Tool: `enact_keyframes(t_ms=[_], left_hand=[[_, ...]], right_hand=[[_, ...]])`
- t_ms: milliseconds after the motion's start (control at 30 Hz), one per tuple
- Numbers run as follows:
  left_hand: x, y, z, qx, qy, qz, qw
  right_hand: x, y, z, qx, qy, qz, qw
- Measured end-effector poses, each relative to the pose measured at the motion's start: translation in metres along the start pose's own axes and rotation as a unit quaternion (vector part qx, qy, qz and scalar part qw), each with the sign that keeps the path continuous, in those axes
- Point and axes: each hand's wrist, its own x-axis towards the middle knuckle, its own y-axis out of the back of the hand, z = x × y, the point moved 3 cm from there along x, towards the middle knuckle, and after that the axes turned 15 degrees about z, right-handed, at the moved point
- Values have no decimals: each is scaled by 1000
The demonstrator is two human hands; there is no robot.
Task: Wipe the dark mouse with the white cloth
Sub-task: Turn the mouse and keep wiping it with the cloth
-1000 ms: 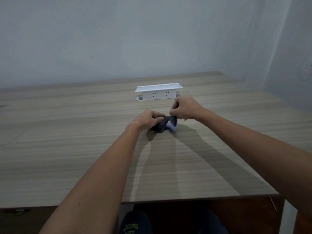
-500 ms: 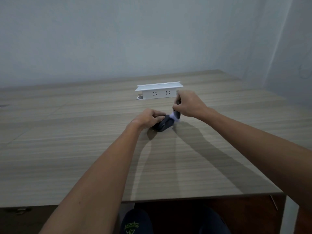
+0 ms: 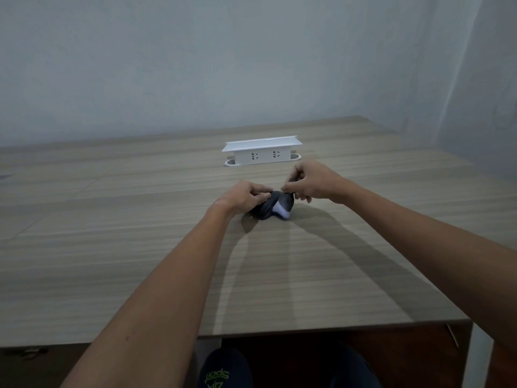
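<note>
The dark mouse (image 3: 265, 209) rests on the wooden table (image 3: 112, 247), just in front of the white socket box. My left hand (image 3: 244, 195) grips its left side and holds it steady. A small white cloth (image 3: 282, 210) lies against the mouse's right front flank. My right hand (image 3: 310, 182) pinches the cloth's upper end at the top of the mouse. Most of the cloth is hidden under my fingers.
A white socket box (image 3: 261, 152) stands on the table behind my hands, over a cable slot. The table's front edge (image 3: 335, 327) runs close to my body. A grey wall rises behind, and a corner closes in on the right.
My right hand went out to the mouse's far end and has come back toward me, dragging the cloth down the mouse's side. The left hand has kept its hold.
</note>
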Motion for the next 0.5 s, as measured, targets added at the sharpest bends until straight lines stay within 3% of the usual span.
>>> enact_keyframes(t_ms=[133,267,333,433,500], left_hand=[[0,-1,-3,-12,8,3,1000],[1,-2,-3,-19,11,1,1000],[1,-1,-3,-17,10,0,1000],[1,-2,-4,-18,14,2,1000],[1,-2,-4,-15,13,1,1000]], right_hand=[[9,7,3,-113,53,103,987],[0,-4,-8,-13,23,-1,1000],[1,-6,-9,-2,16,-4,1000],[12,-1,0,-99,69,93,988],[14,2,5,-101,82,113,985]])
